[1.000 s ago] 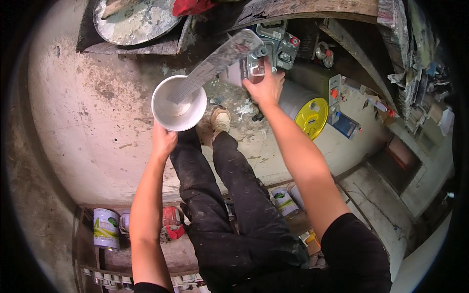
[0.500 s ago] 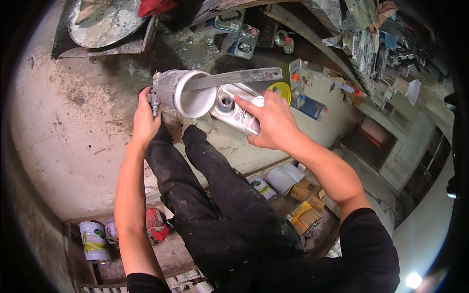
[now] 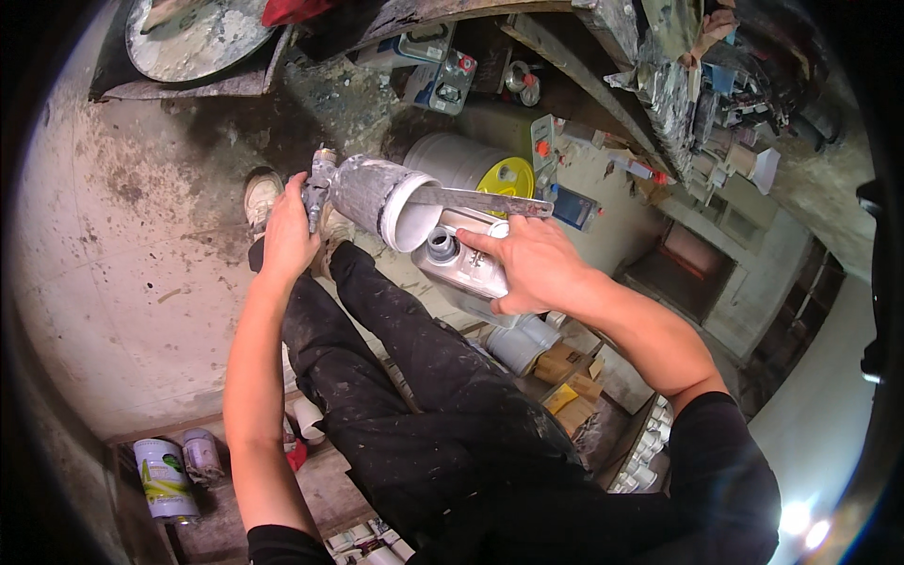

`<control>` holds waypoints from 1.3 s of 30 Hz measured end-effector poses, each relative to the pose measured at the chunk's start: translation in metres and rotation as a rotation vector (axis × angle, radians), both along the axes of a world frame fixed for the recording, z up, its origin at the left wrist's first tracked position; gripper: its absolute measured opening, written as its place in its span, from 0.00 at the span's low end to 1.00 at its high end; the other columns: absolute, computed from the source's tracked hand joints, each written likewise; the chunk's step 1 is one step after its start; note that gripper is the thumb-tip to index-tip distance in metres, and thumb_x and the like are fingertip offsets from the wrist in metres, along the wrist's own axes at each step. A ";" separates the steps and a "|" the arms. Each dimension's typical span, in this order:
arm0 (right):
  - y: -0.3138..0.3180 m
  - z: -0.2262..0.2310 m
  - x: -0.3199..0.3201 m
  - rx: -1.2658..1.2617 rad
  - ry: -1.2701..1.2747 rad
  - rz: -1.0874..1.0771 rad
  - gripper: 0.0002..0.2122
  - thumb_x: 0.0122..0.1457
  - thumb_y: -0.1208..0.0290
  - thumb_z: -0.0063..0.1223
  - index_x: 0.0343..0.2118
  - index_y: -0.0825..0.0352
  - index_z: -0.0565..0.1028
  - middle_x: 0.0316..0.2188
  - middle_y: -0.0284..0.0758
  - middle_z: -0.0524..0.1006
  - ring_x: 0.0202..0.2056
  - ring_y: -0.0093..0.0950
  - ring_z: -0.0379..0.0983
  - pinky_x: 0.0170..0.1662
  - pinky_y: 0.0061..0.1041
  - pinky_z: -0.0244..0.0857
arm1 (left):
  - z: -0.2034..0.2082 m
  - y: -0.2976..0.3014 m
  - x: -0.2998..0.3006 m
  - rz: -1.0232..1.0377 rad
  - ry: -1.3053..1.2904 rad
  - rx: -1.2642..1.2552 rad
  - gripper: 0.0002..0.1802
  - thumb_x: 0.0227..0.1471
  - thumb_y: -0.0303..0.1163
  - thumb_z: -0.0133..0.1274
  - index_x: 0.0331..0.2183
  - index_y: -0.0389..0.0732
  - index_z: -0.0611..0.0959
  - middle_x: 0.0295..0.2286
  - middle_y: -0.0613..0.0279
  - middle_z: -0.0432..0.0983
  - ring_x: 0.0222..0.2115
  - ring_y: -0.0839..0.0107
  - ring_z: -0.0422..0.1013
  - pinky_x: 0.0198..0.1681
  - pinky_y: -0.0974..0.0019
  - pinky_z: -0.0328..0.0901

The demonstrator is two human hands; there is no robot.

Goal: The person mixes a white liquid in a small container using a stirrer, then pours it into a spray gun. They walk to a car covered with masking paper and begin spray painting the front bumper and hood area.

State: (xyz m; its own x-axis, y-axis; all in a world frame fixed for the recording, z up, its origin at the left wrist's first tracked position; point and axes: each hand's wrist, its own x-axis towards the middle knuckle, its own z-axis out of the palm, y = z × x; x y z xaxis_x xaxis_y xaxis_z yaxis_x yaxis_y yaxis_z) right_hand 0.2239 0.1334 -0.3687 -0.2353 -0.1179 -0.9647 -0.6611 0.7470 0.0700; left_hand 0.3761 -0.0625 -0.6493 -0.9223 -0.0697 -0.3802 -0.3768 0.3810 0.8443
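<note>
My left hand is closed around a paint-spattered spray gun. Its cup, grey-stained outside and white inside, is tilted with the mouth toward the right. A flat metal stirring stick reaches out of the cup and passes just beyond my right fingers; I cannot tell if they touch it. In my right hand is a silver rectangular can, gripped by its top, index finger stretched toward its uncapped round spout. That spout sits close beside the cup's rim.
A grey drum with a yellow lid stands beyond the can. Metal cans sit under a bench at the back. A round, paint-crusted lid lies far left. Behind me, low shelves hold paint tins, white buckets and cardboard boxes.
The can and the cup have shifted slightly down and right in view, and the can is more upright. The cup tips further toward the can. The view has also turned, uncovering the drum.
</note>
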 end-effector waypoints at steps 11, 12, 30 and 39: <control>-0.006 0.000 -0.001 0.056 -0.030 0.033 0.45 0.40 0.53 0.72 0.67 0.48 0.69 0.41 0.47 0.77 0.47 0.45 0.74 0.52 0.42 0.67 | -0.008 0.012 0.010 0.029 0.010 0.023 0.42 0.44 0.17 0.60 0.61 0.36 0.63 0.44 0.37 0.77 0.49 0.37 0.71 0.56 0.46 0.64; -0.005 -0.001 0.001 0.023 -0.019 0.027 0.45 0.40 0.53 0.72 0.67 0.48 0.69 0.41 0.47 0.77 0.47 0.46 0.74 0.52 0.42 0.67 | -0.009 0.012 0.011 0.034 0.007 0.033 0.42 0.44 0.17 0.60 0.61 0.36 0.63 0.43 0.37 0.77 0.49 0.37 0.71 0.56 0.46 0.64; 0.106 -0.211 0.004 -0.239 0.530 -0.369 0.48 0.35 0.51 0.76 0.65 0.57 0.69 0.62 0.61 0.64 0.61 0.56 0.64 0.63 0.45 0.62 | -0.034 -0.013 0.023 0.126 -0.189 0.041 0.40 0.52 0.25 0.58 0.62 0.40 0.59 0.43 0.32 0.77 0.46 0.32 0.73 0.47 0.41 0.67; 0.063 -0.341 -0.018 -0.310 0.937 -0.884 0.59 0.39 0.44 0.73 0.75 0.44 0.47 0.63 0.68 0.57 0.61 0.63 0.62 0.65 0.53 0.57 | 0.012 -0.056 0.041 0.139 -0.324 0.100 0.36 0.58 0.33 0.60 0.61 0.41 0.59 0.42 0.32 0.78 0.46 0.34 0.74 0.48 0.43 0.68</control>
